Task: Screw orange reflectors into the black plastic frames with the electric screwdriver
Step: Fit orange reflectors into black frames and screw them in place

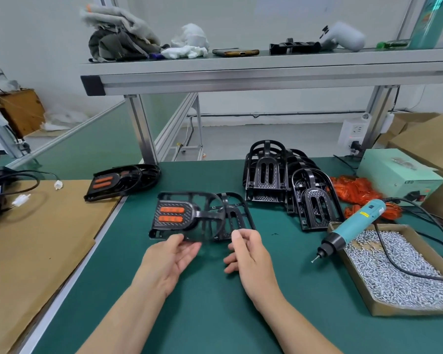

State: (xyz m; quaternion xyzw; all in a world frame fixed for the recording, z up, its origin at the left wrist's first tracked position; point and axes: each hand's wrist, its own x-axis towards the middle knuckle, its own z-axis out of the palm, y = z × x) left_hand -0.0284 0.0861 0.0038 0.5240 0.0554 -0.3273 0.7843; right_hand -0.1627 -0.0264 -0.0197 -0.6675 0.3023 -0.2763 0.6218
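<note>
Frame handling at mid-desk, as I read it from the head view. Left hand (169,254) pinches the near rim of the fitted frame (192,213), thumb on top and fingers beneath. Its two orange reflectors (170,214) sit side by side in the textured panel, centre of the picture. Right hand (248,249), fingers loosely curled, is at the near edge of the empty frame (234,213), which the first overlaps; I cannot tell whether it grips or only touches.

Judgement: thin moulded plastic, light, fairly stiff at the panel but springy in the open ribs. I would hold it by the outer rim or the solid panel, never by a single rib, and press it flat to the desk (215,302) against the driver's torque. Reflectors look glossy and likely to scratch.

Electric screwdriver (353,229) lies unheld at right, propped on the screw box (384,309). Unfitted frames (266,175) and loose reflectors (353,186) lie behind it, finished frames (123,181) at left
</note>
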